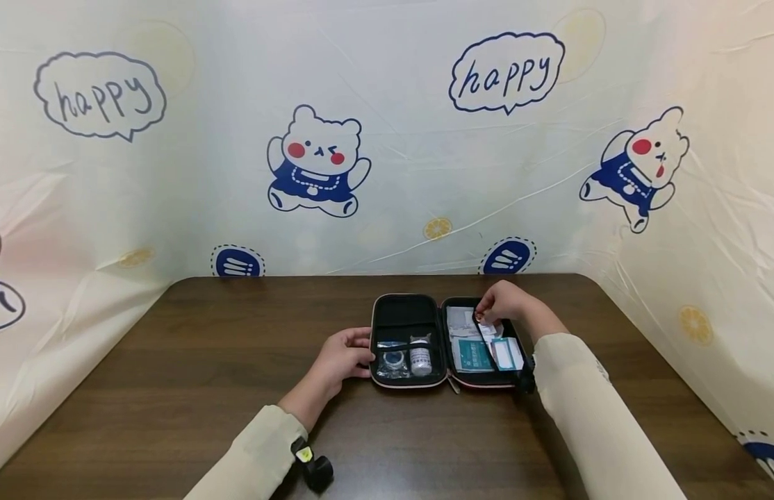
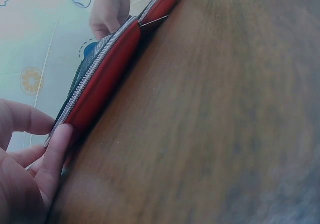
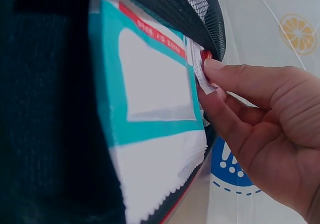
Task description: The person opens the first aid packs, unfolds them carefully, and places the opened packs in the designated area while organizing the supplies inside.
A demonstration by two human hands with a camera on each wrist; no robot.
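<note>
An open first-aid case [image 1: 407, 300] lies on the table, black inside and red outside. My left hand [image 1: 342, 355] holds its left edge, fingers over the zipper rim and against the red side [image 2: 107, 78]. My right hand [image 1: 507, 305] is over the right half. In the right wrist view its thumb and finger pinch a small red-and-white item [image 3: 200, 73] beside a black elastic strap [image 3: 170, 13]; its kind is unclear. Near that hand, a teal-and-white packet [image 3: 155, 83] sits under the strap. Further packets [image 1: 473, 354] fill this half.
In the case's left half, a strap holds a small white bottle [image 1: 420, 360] and a clear bag [image 1: 393, 361] with a ring-shaped thing in it. A zipper pull [image 1: 454, 386] hangs at the front hinge. A printed cloth [image 1: 399, 229] rises behind the brown table [image 1: 249, 333].
</note>
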